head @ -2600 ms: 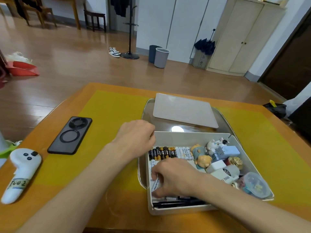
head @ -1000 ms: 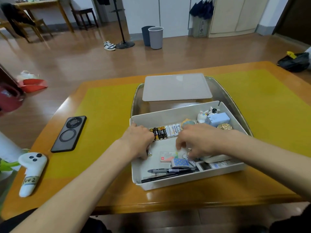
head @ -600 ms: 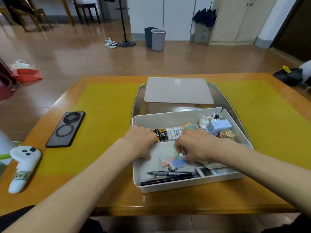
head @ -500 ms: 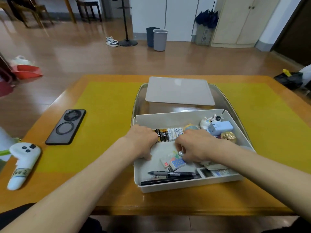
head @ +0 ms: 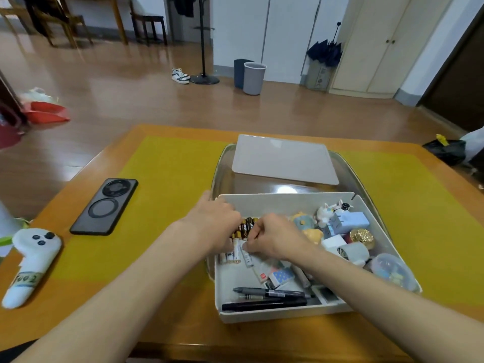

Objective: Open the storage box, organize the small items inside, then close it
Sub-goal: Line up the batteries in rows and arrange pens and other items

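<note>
At the far left of the worktop lies a white controller, and just right of it a black phone, both well apart from the work.

Your left hand reaches over the left wall of the storage box with its knuckles up; its fingers are curled down among the batteries, but they are hidden under the hand, so you cannot tell whether that grip is clamped on a battery or only pressing.

Your right hand is beside it, almost touching, and its thumb and forefinger appear pinched on a white battery at the near end of the group.

The relation to watch: the dark batteries lie side by side in a row against the far wall, long axes running near to far, while the white ones just nearer are loose and slightly askew. They sit directly under and between both hands, left hand nearer the row's left end, right hand nearer the stragglers.

Further right, figurines and a blue adapter crowd the far right corner. 2 pens lie left to right along the near wall.

The lid rests on the clear tray beyond the box, so closing is not yet begun. The row's right end is covered by your right hand.
</note>
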A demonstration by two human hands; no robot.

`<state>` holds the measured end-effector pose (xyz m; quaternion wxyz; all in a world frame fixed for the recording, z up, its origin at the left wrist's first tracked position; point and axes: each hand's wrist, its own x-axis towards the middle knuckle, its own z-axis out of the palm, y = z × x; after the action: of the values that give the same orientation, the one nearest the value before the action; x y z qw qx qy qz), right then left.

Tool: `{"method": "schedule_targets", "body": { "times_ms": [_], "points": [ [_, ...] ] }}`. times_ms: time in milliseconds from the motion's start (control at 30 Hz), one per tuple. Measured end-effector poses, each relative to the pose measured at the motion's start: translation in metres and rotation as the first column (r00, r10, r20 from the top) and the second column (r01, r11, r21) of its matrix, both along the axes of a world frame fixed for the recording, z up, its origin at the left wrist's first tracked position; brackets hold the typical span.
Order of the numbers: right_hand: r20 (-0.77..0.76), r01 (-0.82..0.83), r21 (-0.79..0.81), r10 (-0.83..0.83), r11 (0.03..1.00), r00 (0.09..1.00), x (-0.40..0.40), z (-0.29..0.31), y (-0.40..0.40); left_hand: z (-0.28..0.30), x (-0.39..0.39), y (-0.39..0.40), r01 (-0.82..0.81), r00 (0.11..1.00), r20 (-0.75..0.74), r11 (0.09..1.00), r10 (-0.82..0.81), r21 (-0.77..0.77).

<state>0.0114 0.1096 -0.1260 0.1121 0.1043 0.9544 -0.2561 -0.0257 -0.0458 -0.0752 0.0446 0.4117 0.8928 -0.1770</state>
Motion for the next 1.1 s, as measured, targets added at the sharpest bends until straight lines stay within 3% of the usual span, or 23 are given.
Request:
{"method": "schedule_targets", "body": {
  "times_ms": [133, 233, 333, 400, 500, 767, 933, 1100],
  "points": [
    [-0.111, -0.155, 0.068, 0.162, 0.986, 0.980, 0.009, 0.023, 0.026, -0.008, 0.001, 0.004, 0.064, 0.997, -0.035, 0.995, -0.062, 0.078],
    [0.102, -0.462, 0.306, 0.454, 0.832, 0.885, 0.021, 0.046, 0.052, -0.018, 0.006, 0.014, 0.115, 0.993, 0.017, 0.980, -0.120, 0.163],
    [0.327, -0.626, 0.366, 0.535, 0.688, 0.779, 0.032, 0.052, 0.061, -0.029, 0.010, 0.021, 0.131, 0.987, 0.073, 0.979, -0.144, 0.159],
    [0.364, -0.694, 0.438, 0.593, 0.572, 0.718, 0.036, 0.046, 0.058, -0.034, 0.010, 0.023, 0.119, 0.987, 0.095, 0.983, -0.133, 0.140],
    [0.375, -0.704, 0.502, 0.606, 0.503, 0.701, 0.036, 0.039, 0.053, -0.037, 0.006, 0.024, 0.086, 0.987, 0.120, 0.985, -0.104, 0.146],
    [0.245, -0.602, 0.605, 0.598, 0.521, 0.763, 0.034, 0.026, 0.057, -0.042, 0.003, 0.022, 0.091, 0.991, 0.081, 0.981, -0.106, 0.171],
    [0.110, -0.493, 0.585, 0.539, 0.644, 0.835, 0.030, 0.015, 0.059, -0.041, 0.004, 0.019, 0.079, 0.993, 0.070, 0.982, -0.092, 0.169],
    [0.007, -0.315, 0.407, 0.342, 0.858, 0.940, 0.019, 0.008, 0.056, -0.036, 0.005, 0.016, 0.055, 0.997, 0.045, 0.988, -0.062, 0.147]
  ]
}}
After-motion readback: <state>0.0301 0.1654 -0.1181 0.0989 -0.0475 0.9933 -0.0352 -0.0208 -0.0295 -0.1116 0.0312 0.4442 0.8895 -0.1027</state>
